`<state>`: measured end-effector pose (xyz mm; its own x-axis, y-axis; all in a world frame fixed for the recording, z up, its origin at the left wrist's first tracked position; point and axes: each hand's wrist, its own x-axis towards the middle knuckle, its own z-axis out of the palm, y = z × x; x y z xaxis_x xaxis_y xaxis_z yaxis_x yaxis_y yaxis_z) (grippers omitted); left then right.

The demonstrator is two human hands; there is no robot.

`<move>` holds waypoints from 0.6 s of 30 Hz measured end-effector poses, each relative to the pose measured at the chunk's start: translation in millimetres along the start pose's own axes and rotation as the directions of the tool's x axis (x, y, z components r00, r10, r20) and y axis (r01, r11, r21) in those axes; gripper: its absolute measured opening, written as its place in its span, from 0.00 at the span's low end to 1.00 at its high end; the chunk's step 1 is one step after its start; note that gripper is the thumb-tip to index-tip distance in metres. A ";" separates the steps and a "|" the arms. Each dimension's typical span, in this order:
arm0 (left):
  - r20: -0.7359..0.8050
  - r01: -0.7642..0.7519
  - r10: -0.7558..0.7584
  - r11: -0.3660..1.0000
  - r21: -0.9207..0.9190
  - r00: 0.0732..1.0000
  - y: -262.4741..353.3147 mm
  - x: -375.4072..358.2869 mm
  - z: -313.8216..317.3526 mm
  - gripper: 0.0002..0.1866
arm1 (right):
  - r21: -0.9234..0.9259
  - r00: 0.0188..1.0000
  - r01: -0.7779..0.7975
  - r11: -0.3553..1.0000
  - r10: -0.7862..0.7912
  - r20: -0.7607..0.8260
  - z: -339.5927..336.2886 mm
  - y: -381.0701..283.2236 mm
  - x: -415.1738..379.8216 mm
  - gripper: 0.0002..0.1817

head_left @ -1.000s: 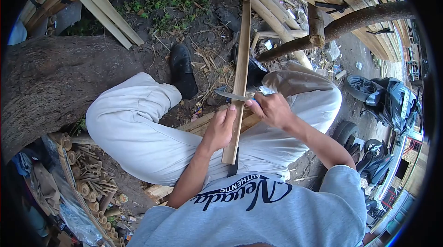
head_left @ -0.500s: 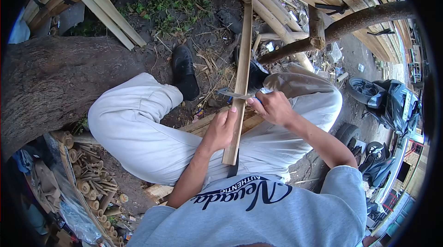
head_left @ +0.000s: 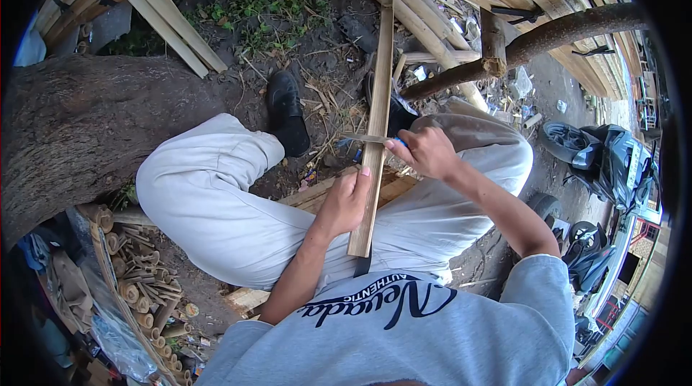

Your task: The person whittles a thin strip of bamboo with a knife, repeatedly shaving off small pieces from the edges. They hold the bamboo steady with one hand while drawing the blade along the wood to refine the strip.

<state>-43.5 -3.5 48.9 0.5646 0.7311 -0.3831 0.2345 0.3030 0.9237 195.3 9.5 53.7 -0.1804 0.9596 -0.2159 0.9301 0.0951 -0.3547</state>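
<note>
At the centre of the frame, the left hand point(head_left: 344, 202) gripped a long flat tan bamboo slat point(head_left: 377, 108) near its lower end. The right hand point(head_left: 425, 152) was closed on a blue-handled steel knife point(head_left: 364, 138), its blade lying across the slat above pale grey trousers point(head_left: 216, 198).

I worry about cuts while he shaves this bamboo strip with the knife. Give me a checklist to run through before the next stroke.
1. Left hand grips the bamboo strip below the blade: ok.
2. Right hand closed on the knife handle: ok.
3. Blade lies across the strip, above the left fingers: ok.
4. Blade edge direction: cannot tell.
5. Strip's near end braced on the lap: ok.
6. Shoe beside the strip, ahead of the blade: not ok.
</note>
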 end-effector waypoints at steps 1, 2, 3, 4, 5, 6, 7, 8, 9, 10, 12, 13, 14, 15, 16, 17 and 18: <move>0.010 -0.008 0.007 1.000 0.027 1.000 0.6 0.3 0.1 0.26 | -0.062 0.999 0.021 0.998 -0.022 -0.024 1.4 8.3 4.4 0.34; 0.018 -0.018 0.017 0.998 0.055 1.000 1.3 0.3 1.1 0.27 | -0.021 0.994 -0.077 0.997 0.075 -0.076 9.0 23.2 18.1 0.34; 0.023 -0.021 0.020 0.998 0.057 1.000 -0.8 0.8 3.0 0.27 | -0.014 0.980 -0.169 0.986 0.167 -0.113 15.5 45.9 37.4 0.34; 0.028 -0.021 0.019 0.998 0.059 0.999 -4.9 1.6 4.0 0.27 | 0.002 0.955 -0.259 0.966 0.256 -0.153 19.9 63.5 51.1 0.34; 0.031 -0.019 0.017 0.998 0.062 0.999 -6.8 1.6 3.6 0.27 | 0.006 0.953 -0.261 0.965 0.258 -0.159 21.6 68.5 55.2 0.34; 0.028 -0.021 0.019 0.997 0.068 0.999 -2.4 0.7 1.5 0.27 | 0.085 0.946 -0.265 0.960 0.276 -0.172 18.7 66.5 60.5 0.33; 0.011 -0.014 0.013 0.999 0.052 1.000 3.9 0.4 -2.4 0.27 | 0.164 0.938 -0.265 0.950 0.293 -0.185 16.7 63.6 66.4 0.32; -0.005 -0.003 0.003 1.000 0.029 1.000 7.2 -0.5 -4.6 0.27 | 0.165 0.939 -0.262 0.951 0.291 -0.185 20.1 56.3 59.0 0.32; -0.007 0.000 0.000 1.000 0.023 1.000 3.3 -1.3 -4.0 0.27 | 0.160 0.969 -0.186 0.969 0.208 -0.133 13.6 28.2 38.4 0.32; -0.003 0.014 -0.014 1.000 -0.008 1.000 -3.1 -0.2 -2.4 0.28 | 0.155 0.989 -0.108 0.982 0.122 -0.080 6.7 7.5 19.5 0.32; -0.001 0.025 -0.025 0.999 -0.044 1.000 -5.8 2.2 0.3 0.28 | 0.141 0.997 -0.077 0.987 0.081 -0.021 0.6 -12.0 -8.8 0.33; -0.002 0.014 -0.014 0.999 -0.038 1.000 -4.4 2.0 0.8 0.28 | 0.141 0.998 -0.051 0.989 0.047 0.033 0.5 -16.2 -14.8 0.33; -0.001 0.005 -0.005 1.000 -0.031 1.000 -3.9 1.4 1.7 0.28 | 0.140 0.998 -0.054 0.989 0.049 0.035 2.0 -11.6 -10.4 0.33; 0.004 0.006 -0.006 0.999 -0.035 1.000 -5.1 0.5 2.0 0.28 | 0.132 0.994 -0.091 0.987 0.097 -0.043 5.2 -0.2 -0.5 0.34; 0.014 0.002 -0.001 0.999 -0.041 1.000 -6.9 0.4 1.5 0.28 | 0.125 0.982 -0.130 0.984 0.145 -0.124 9.6 14.8 10.7 0.34; 0.023 -0.008 0.009 0.999 -0.043 1.000 -8.0 1.8 1.4 0.28 | 0.091 0.967 -0.193 0.977 0.206 -0.150 20.7 37.7 28.9 0.35; 0.027 -0.015 0.016 0.999 -0.038 1.000 -11.0 3.4 3.1 0.28 | 0.153 0.944 -0.271 0.950 0.294 -0.150 20.1 47.2 45.9 0.37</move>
<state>-41.6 -6.3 37.4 0.5896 0.7189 -0.3683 0.1959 0.3151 0.9286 224.5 52.7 8.8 0.1510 0.9736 -0.1714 0.8837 -0.2107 -0.4180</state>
